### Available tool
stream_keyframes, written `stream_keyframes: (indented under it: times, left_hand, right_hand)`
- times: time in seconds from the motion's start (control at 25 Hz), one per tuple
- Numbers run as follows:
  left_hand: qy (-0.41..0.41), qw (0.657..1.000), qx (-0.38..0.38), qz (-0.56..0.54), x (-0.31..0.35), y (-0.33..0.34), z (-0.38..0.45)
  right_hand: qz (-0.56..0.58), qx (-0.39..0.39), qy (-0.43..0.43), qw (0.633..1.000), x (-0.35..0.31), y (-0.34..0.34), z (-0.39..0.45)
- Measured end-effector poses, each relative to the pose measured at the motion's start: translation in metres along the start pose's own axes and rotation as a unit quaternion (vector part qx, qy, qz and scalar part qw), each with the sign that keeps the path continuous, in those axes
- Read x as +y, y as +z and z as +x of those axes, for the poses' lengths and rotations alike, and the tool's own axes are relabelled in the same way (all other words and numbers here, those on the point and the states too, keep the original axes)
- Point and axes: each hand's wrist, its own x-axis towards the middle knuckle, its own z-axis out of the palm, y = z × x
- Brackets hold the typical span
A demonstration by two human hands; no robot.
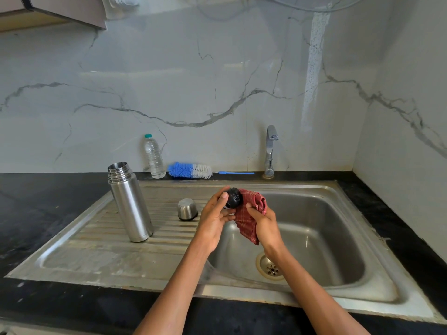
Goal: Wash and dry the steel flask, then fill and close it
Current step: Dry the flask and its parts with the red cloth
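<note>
The steel flask point(129, 201) stands upright and uncapped on the ribbed drainboard of the sink point(96, 252). Its steel cup lid point(186, 209) rests upside down on the drainboard to the right of it. My left hand point(214, 217) grips the black stopper point(234, 197) over the left edge of the basin. My right hand point(262, 220) holds a red checked cloth point(250, 213) pressed against the stopper. A clear plastic water bottle point(153, 157) with a teal cap stands by the wall behind the flask.
A blue and white bottle brush point(191, 170) lies on the counter behind the sink. The tap point(270, 151) stands at the back of the basin, with no water running. The drain point(271, 266) sits in the basin floor. Black countertop point(36, 213) surrounds the sink.
</note>
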Motion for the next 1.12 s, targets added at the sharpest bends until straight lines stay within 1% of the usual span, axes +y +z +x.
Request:
stream_keyframes:
  times: [0.12, 0.24, 0.32, 0.36, 0.4, 0.48, 0.52, 0.56, 0.64, 0.68, 0.8, 0.88, 0.92, 1.0, 1.04, 1.12]
  left_hand:
    - [-0.05, 0.998, -0.017, -0.02, 0.008, -0.006, -0.002]
    - [-0.052, 0.998, -0.025, 0.008, 0.008, -0.007, -0.002]
    - [-0.027, 0.999, 0.011, 0.032, 0.002, -0.005, -0.001]
    - [-0.015, 0.999, 0.036, 0.027, 0.0, -0.004, 0.0]
    - [-0.009, 0.998, 0.063, 0.0, 0.0, -0.005, 0.001]
    - [-0.001, 0.992, 0.091, -0.088, 0.002, -0.01, 0.004]
    - [0.001, 0.989, 0.096, -0.11, 0.003, -0.013, 0.005]
    - [-0.001, 0.989, 0.099, -0.105, 0.004, -0.014, 0.005]
    - [-0.001, 0.994, 0.099, -0.052, 0.004, -0.01, 0.004]
    - [-0.003, 0.994, 0.096, -0.044, 0.002, -0.008, 0.003]
    - [-0.02, 0.991, 0.101, -0.086, 0.003, -0.006, 0.004]
    - [-0.036, 0.989, 0.104, -0.097, 0.003, -0.008, 0.005]
    - [-0.046, 0.989, 0.1, -0.098, 0.003, -0.007, 0.004]
    - [-0.059, 0.989, 0.088, -0.1, 0.003, -0.004, 0.001]
    - [-0.064, 0.989, 0.087, -0.102, 0.002, -0.003, 0.0]
    - [-0.064, 0.99, 0.09, -0.092, 0.002, -0.005, 0.0]
  right_hand:
    - [-0.082, -0.015, -0.034, 0.996, -0.003, -0.005, 0.0]
    - [-0.195, -0.056, -0.073, 0.976, -0.007, -0.012, -0.002]
    - [-0.279, -0.086, -0.13, 0.947, -0.007, -0.015, -0.003]
    - [-0.31, -0.101, -0.161, 0.931, -0.005, -0.015, -0.004]
    - [-0.332, -0.113, -0.18, 0.919, -0.003, -0.014, -0.005]
    - [-0.355, -0.126, -0.167, 0.911, -0.001, -0.011, -0.006]
    - [-0.359, -0.129, -0.15, 0.912, -0.001, -0.009, -0.007]
    - [-0.351, -0.128, -0.126, 0.919, 0.0, -0.007, -0.008]
    - [-0.306, -0.11, -0.076, 0.943, 0.007, -0.003, -0.004]
    - [-0.272, -0.093, -0.055, 0.956, 0.008, -0.003, -0.003]
    - [-0.133, -0.013, -0.001, 0.991, 0.008, -0.001, 0.0]
    - [-0.047, 0.016, 0.022, 0.999, 0.006, -0.001, 0.002]
    - [-0.029, 0.016, 0.02, 0.999, 0.004, -0.001, 0.001]
    - [-0.037, 0.003, -0.005, 0.999, -0.002, 0.001, -0.005]
    - [-0.063, -0.01, -0.026, 0.998, -0.006, 0.002, -0.009]
    - [-0.151, -0.04, -0.064, 0.986, -0.011, 0.003, -0.016]
